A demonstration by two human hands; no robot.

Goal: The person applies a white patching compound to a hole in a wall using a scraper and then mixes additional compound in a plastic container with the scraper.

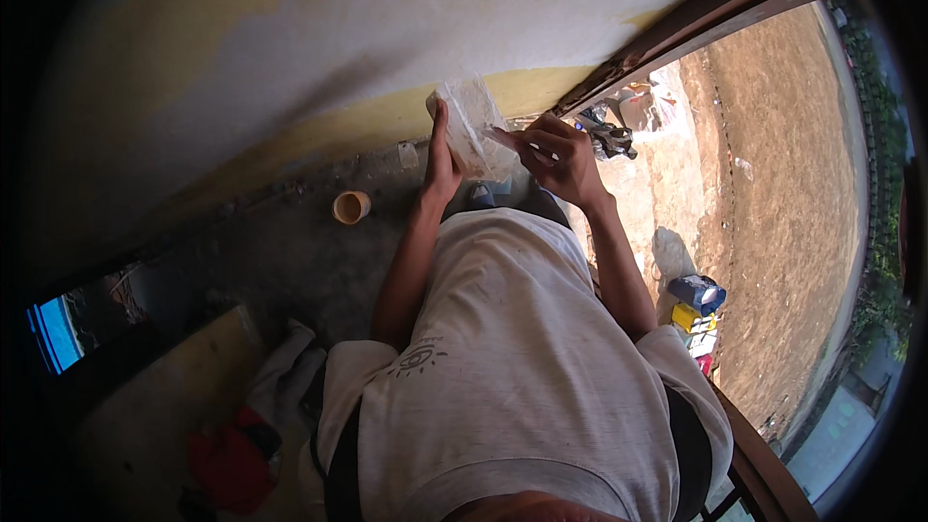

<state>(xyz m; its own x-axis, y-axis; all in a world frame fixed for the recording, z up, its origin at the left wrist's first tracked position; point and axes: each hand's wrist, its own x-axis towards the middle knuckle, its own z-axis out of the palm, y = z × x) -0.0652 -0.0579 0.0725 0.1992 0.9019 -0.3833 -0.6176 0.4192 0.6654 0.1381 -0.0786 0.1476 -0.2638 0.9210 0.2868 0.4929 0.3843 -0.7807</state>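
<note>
My left hand (443, 166) grips a whitish, partly see-through, block-shaped thing (468, 124) by its left side, with the thumb laid along the edge. It looks like clear plastic with pale and brownish smears, but its exact kind I cannot make out. My right hand (568, 162) is closed on a thin, flat, pale-tipped tool (504, 139). That tip points left and meets or overlaps the right part of the block; whether they touch is unclear. Both hands are in front of my chest, close to the wall.
A patchy yellow and white wall (319, 48) rises ahead. On the dark floor stands an orange-tan cup (351, 207). Red cloth (237, 459) lies at lower left. Right, past a brown door frame (667, 24), are sunlit ground, a littered pile (619, 126) and colored packages (694, 314).
</note>
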